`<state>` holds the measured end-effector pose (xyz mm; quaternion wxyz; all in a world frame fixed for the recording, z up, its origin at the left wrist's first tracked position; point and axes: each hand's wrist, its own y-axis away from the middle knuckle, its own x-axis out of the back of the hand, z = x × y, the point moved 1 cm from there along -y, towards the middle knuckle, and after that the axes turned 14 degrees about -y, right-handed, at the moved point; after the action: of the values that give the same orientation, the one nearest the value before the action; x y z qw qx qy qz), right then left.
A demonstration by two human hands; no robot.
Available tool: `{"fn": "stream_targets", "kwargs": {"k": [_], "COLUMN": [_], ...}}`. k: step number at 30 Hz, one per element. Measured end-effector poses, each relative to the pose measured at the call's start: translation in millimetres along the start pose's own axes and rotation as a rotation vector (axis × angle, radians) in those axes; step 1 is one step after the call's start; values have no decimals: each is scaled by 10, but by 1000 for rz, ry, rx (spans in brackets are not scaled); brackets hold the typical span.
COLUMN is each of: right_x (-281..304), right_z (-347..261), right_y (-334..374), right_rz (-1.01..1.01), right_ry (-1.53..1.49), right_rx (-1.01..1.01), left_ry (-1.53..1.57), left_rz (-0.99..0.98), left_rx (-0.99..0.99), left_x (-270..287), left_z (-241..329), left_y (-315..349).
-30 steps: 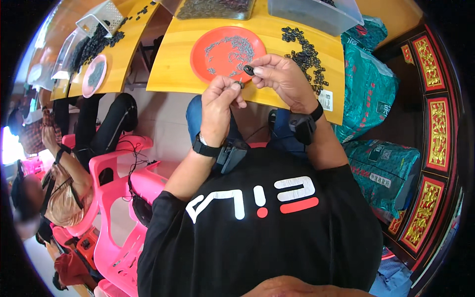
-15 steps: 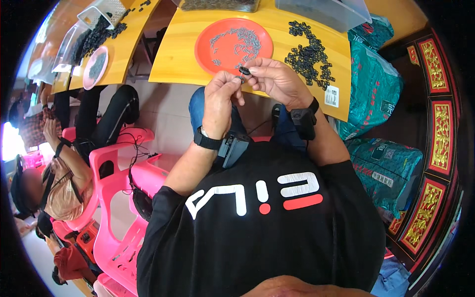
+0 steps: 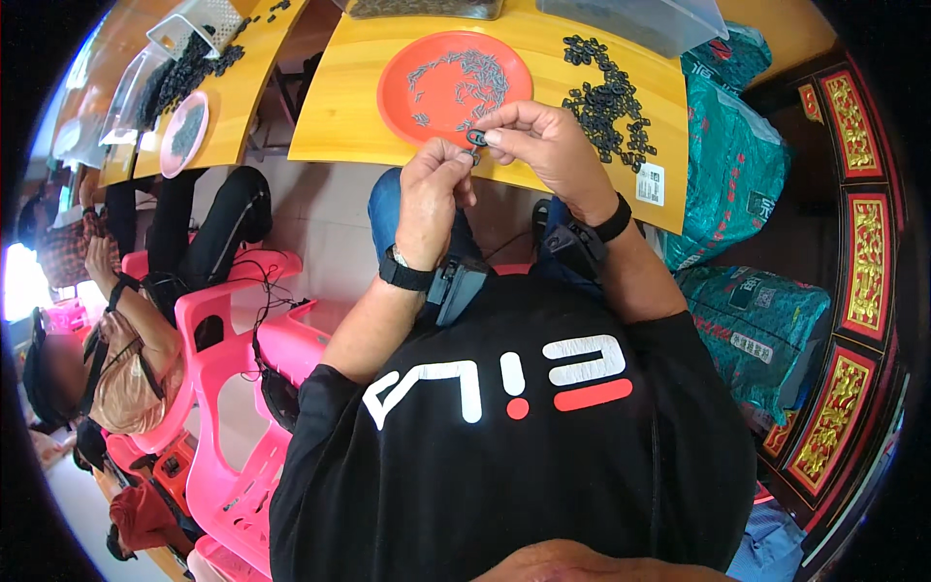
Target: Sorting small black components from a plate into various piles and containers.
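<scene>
My right hand point(image 3: 536, 145) pinches a small black oval part point(image 3: 476, 138) between thumb and forefinger, just beyond the table's near edge. Close against it, my left hand point(image 3: 434, 184) has thumb and forefinger pressed together on a small dark piece point(image 3: 472, 154), too small to name. Behind my hands lies a round red-orange plate point(image 3: 396, 92) with many small grey pin-like pieces point(image 3: 477, 73) strewn over it. To the right on the table is a loose heap of black oval parts point(image 3: 606, 102), like the one in my right hand.
The yellow table point(image 3: 335, 126) carries clear plastic bins at its far edge, one of them at the right point(image 3: 640, 27). Green printed sacks point(image 3: 732, 165) stand to the right. On the left are a pink chair point(image 3: 218, 339) and a seated person point(image 3: 136, 369) by another table.
My right hand has turned slightly, its wrist shifting a little to the right, and the oval part shows flatter. My left hand has hardly moved.
</scene>
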<state>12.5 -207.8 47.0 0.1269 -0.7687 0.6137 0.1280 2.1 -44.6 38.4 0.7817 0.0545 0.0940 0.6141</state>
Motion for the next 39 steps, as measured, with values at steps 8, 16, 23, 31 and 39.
{"fn": "stream_targets", "kwargs": {"k": [8, 16, 23, 31, 39], "right_x": [-3, 2, -19, -17, 21], "right_z": [2, 1, 28, 30, 75], "right_y": [-5, 1, -2, 2, -13], "right_rz": [7, 0, -2, 18, 13], "right_ry": [-17, 13, 17, -2, -40], "right_rx": [-7, -4, -27, 12, -6], "left_ry": [3, -21, -25, -23, -27], "left_rz": [22, 22, 21, 18, 28], "left_rx": [-32, -25, -13, -9, -12], "left_x": [-1, 4, 19, 12, 7], "left_z": [-12, 5, -14, 2, -7], "left_y": [6, 9, -4, 13, -1]}}
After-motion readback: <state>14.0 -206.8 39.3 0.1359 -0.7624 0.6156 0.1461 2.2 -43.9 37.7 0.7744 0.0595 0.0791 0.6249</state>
